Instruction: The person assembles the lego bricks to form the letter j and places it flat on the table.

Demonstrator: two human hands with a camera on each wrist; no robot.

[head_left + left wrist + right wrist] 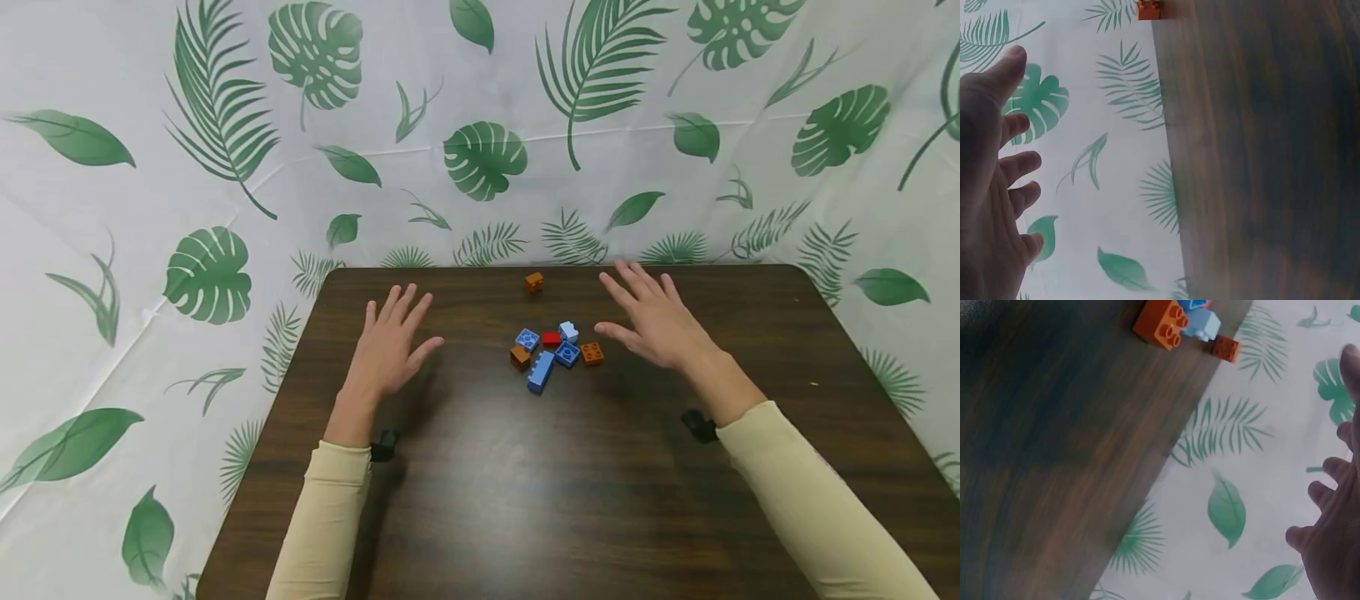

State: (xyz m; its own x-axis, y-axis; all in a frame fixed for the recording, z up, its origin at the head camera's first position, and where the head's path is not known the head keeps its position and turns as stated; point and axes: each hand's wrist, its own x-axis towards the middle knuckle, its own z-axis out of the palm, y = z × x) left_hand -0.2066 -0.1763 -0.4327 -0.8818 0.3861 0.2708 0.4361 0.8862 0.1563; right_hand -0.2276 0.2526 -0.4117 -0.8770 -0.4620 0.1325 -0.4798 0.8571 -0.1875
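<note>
Both hands hover over the table with fingers spread, holding nothing. My left hand is left of a small cluster of toy building bricks, and my right hand is just right of it. In the cluster lie a long blue brick, two square blue bricks, one at the upper left and one at the right, a light blue brick, a red brick and two orange bricks, left and right. Another orange brick sits apart, near the far edge.
The dark wooden table has rounded far corners. Behind it and to the left hangs a white cloth printed with green leaves. A black wrist strap shows at the left wrist, another at the right.
</note>
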